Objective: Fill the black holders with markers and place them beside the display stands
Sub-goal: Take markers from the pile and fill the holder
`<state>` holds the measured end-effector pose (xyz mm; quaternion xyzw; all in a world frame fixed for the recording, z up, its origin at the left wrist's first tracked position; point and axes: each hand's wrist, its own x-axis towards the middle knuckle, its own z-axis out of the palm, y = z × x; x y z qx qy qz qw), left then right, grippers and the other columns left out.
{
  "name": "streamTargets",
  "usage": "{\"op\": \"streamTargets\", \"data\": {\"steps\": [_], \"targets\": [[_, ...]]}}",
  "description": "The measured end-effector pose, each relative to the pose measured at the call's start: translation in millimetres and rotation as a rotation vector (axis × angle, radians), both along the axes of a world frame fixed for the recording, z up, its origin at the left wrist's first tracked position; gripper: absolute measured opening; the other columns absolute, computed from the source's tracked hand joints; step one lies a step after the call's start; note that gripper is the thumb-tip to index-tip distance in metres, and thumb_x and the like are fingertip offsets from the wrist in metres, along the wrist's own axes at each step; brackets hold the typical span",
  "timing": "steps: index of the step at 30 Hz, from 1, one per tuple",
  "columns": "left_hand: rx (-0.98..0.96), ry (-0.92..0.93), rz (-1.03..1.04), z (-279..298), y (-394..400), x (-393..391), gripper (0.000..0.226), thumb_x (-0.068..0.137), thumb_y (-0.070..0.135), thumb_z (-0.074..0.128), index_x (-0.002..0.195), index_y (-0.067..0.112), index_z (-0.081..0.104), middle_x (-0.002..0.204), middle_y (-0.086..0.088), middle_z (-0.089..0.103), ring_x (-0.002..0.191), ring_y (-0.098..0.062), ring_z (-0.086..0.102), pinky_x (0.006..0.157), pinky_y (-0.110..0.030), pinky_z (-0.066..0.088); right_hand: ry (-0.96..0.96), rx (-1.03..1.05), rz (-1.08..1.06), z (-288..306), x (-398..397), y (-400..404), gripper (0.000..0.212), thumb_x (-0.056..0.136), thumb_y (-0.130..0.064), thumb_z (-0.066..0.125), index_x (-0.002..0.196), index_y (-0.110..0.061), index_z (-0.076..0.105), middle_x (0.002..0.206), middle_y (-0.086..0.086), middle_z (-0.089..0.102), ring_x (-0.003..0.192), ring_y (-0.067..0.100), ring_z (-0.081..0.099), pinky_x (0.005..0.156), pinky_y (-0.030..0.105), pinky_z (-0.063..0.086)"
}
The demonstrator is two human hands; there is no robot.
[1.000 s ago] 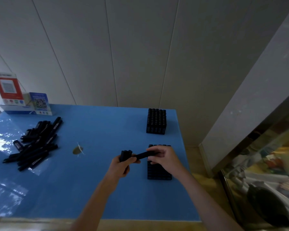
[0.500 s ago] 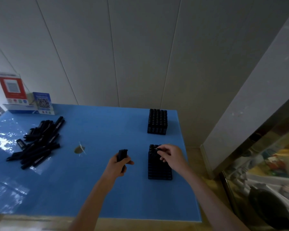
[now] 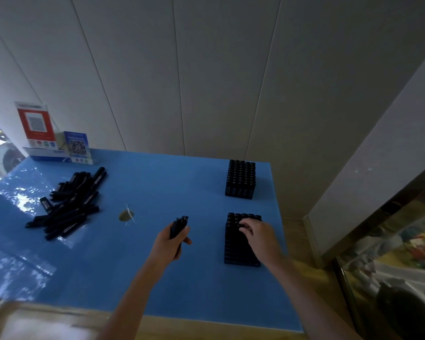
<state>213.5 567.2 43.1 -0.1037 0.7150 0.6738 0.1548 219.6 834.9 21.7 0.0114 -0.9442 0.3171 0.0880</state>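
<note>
A: Since a second ago your right hand (image 3: 260,233) has let go of the single marker it was drawing from the bundle; half a second back its fingers were at the far edge of the near black holder (image 3: 241,241), and now they lie spread over that holder's top rows.

B: Is that hand gripping anything?

A: Its fingers are bent, tips down on the marker caps. Whether they pinch one cap I cannot tell, because the caps and the shadow are equally dark.

B: And your left hand?

A: Your left hand (image 3: 168,244) has stayed where it was, curled round a bundle of markers (image 3: 179,227), the ends pointing toward twelve o'clock above your thumb. It hangs over the blue table (image 3: 157,182), at nine o'clock from the near holder and apart from it.

B: Where are the rest of the task's things, in the head view?

A: At twelve o'clock from the near holder stands the far black holder (image 3: 241,179), its grid of slots packed with markers, close to the table's right edge. At ten o'clock from your left hand lies the loose pile of markers (image 3: 69,204), partly on clear plastic wrap (image 3: 17,200). Beyond the pile, at the table's far left corner by the wall, stand the display stands (image 3: 57,137), a red-and-white card and a smaller blue one with a code square. Both holders are well apart from them. A small brownish scrap (image 3: 126,215) lies between the pile and your left hand.
</note>
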Motion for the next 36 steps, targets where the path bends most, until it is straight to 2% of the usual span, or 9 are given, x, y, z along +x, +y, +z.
{"op": "streamTargets", "data": {"steps": [8, 12, 14, 16, 18, 21, 26, 31, 36], "targets": [[0.019, -0.04, 0.038, -2, -1, -2, 0.023, 0.1, 0.024, 0.058, 0.115, 0.009, 0.05, 0.088, -0.012, 0.074, 0.041, -0.012, 0.038, 0.039, -0.021, 0.032, 0.013, 0.012, -0.005, -9, 2, -4, 0.012, 0.092, -0.015, 0.068, 0.103, -0.014, 0.07, 0.091, -0.004, 0.072, 0.082, 0.006, 0.066, 0.076, 0.026, 0.056], [0.034, -0.056, 0.035, 0, 3, -4, 0.021, 0.102, 0.025, 0.055, 0.114, 0.008, 0.052, 0.082, -0.007, 0.073, 0.041, -0.012, 0.037, 0.038, -0.022, 0.031, 0.006, 0.045, 0.015, -7, 4, -4, 0.025, 0.095, -0.014, 0.064, 0.119, -0.014, 0.069, 0.103, -0.003, 0.069, 0.089, 0.008, 0.064, 0.081, 0.021, 0.053], [0.044, -0.059, 0.022, 1, 6, -3, 0.019, 0.102, 0.023, 0.055, 0.113, 0.007, 0.055, 0.075, -0.004, 0.071, 0.04, -0.012, 0.038, 0.038, -0.022, 0.03, -0.008, 0.062, 0.025, -5, 4, -3, 0.026, 0.096, -0.015, 0.061, 0.122, -0.015, 0.067, 0.105, -0.004, 0.066, 0.089, 0.007, 0.061, 0.08, 0.019, 0.05], [0.053, -0.056, 0.004, 4, 10, -1, 0.017, 0.101, 0.022, 0.056, 0.112, 0.009, 0.058, 0.078, -0.004, 0.071, 0.042, -0.012, 0.042, 0.04, -0.022, 0.033, -0.02, 0.055, 0.022, -1, 4, -1, 0.027, 0.096, -0.016, 0.061, 0.122, -0.017, 0.066, 0.105, -0.006, 0.064, 0.09, 0.004, 0.059, 0.08, 0.018, 0.049], [0.056, -0.05, -0.028, 6, 14, 1, 0.015, 0.1, 0.022, 0.058, 0.111, 0.012, 0.06, 0.082, -0.006, 0.07, 0.045, -0.013, 0.045, 0.043, -0.023, 0.034, -0.026, -0.005, 0.002, 5, 4, 0, 0.025, 0.095, -0.016, 0.063, 0.119, -0.018, 0.067, 0.102, -0.009, 0.064, 0.088, 0.001, 0.059, 0.082, 0.019, 0.052], [0.026, -0.019, -0.098, 5, 21, 2, 0.015, 0.099, 0.022, 0.06, 0.111, 0.012, 0.062, 0.087, -0.007, 0.072, 0.047, -0.013, 0.046, 0.045, -0.023, 0.036, -0.073, -0.207, -0.005, 19, 3, -4, 0.02, 0.091, -0.017, 0.068, 0.111, -0.019, 0.071, 0.093, -0.011, 0.068, 0.084, -0.001, 0.063, 0.082, 0.019, 0.055], [-0.037, 0.045, -0.177, 6, 40, 1, 0.016, 0.096, 0.022, 0.066, 0.106, 0.01, 0.066, 0.09, -0.006, 0.075, 0.048, -0.014, 0.048, 0.046, -0.023, 0.038, -0.234, -0.521, 0.061, 42, 4, -13, 0.013, 0.089, -0.023, 0.072, 0.099, -0.015, 0.074, 0.089, -0.003, 0.075, 0.079, 0.009, 0.072, 0.081, 0.026, 0.058], [-0.051, 0.096, -0.216, 11, 53, 3, 0.016, 0.094, 0.023, 0.067, 0.104, 0.01, 0.066, 0.091, -0.006, 0.076, 0.05, -0.014, 0.049, 0.046, -0.021, 0.039, -0.31, -0.604, 0.106, 50, 7, -10, 0.013, 0.089, -0.022, 0.072, 0.096, -0.011, 0.076, 0.086, 0.002, 0.077, 0.079, 0.016, 0.074, 0.08, 0.03, 0.06], [-0.06, 0.107, -0.223, 13, 59, 4, 0.015, 0.093, 0.022, 0.069, 0.102, 0.011, 0.066, 0.09, -0.005, 0.076, 0.05, -0.012, 0.05, 0.045, -0.019, 0.039, -0.35, -0.692, 0.05, 51, 9, -7, 0.014, 0.085, -0.013, 0.076, 0.097, -0.007, 0.074, 0.084, 0.009, 0.076, 0.079, 0.023, 0.075, 0.077, 0.038, 0.062]]}}
